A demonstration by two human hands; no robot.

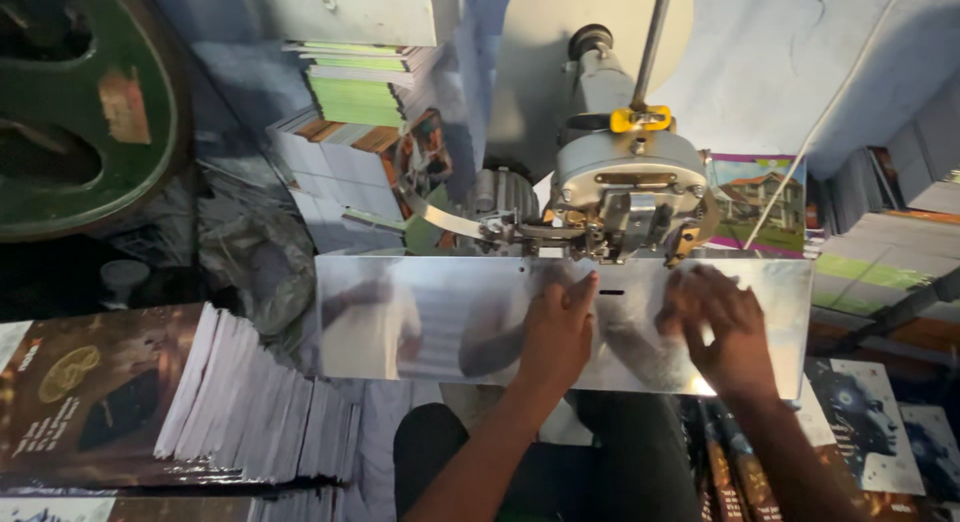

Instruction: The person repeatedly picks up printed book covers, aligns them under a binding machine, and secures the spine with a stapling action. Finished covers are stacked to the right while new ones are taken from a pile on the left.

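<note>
My left hand (558,327) lies flat on a shiny metal work plate (400,322), fingers pointing up toward a small slot under the machine head. My right hand (718,327) rests on the same plate to the right, fingers spread and slightly blurred. Neither hand visibly holds anything; whether a thin sheet lies under them I cannot tell. Just above the hands stands a grey metal stitching machine head (628,192) with a yellow clamp (640,119) on its vertical rod.
A fanned pile of booklets with a dark brown cover (150,402) lies at the lower left. More stacked books (355,92) stand behind the plate. Printed covers (870,422) sit at the lower right. A large green wheel (90,102) fills the upper left.
</note>
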